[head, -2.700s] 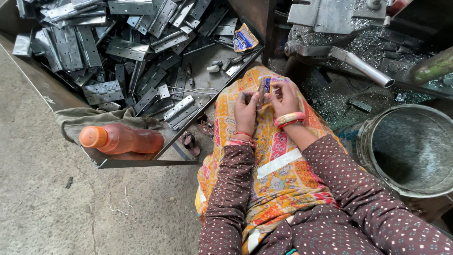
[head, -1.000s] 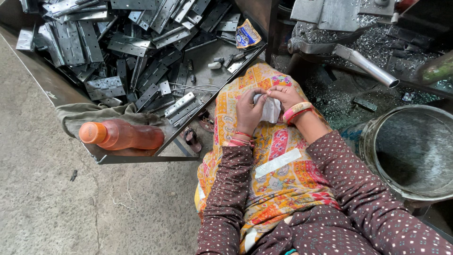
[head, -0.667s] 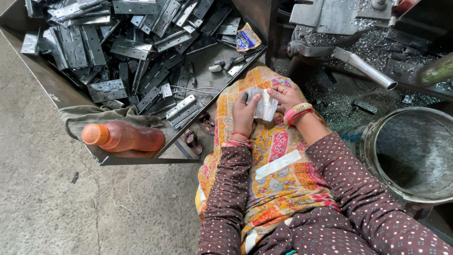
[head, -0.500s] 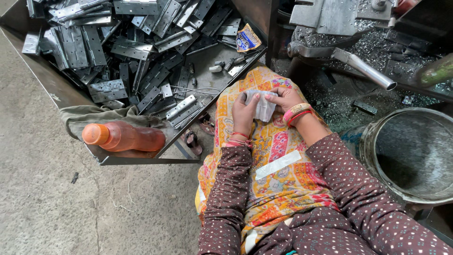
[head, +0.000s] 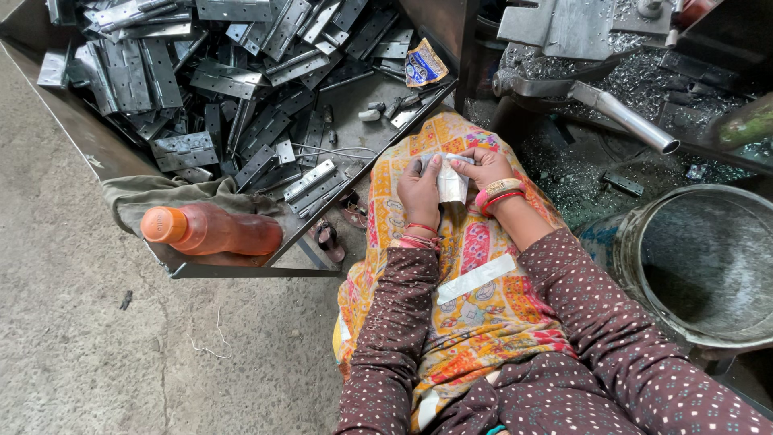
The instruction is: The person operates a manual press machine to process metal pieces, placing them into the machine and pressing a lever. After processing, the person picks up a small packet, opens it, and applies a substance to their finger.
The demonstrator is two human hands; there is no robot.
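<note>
Metal tray (head: 97,149) heaped with grey hinges (head: 201,89); small yellow-blue packet (head: 424,68) at tray's far corner, orange bottle (head: 211,231) on near edge. Right of tray, over lap: left hand (head: 420,191) and right hand (head: 485,167), fingers closed around small white pouch (head: 452,182). Empty grey bucket (head: 708,266) further right.

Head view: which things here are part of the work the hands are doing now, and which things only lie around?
In hand:
- left hand
- right hand
- small pale wrapped piece, held between both hands

Lying about:
- metal hinges heaped in the tray
- orange bottle on a grey cloth
- small snack packet
- metal bucket
- steel pipe
</note>
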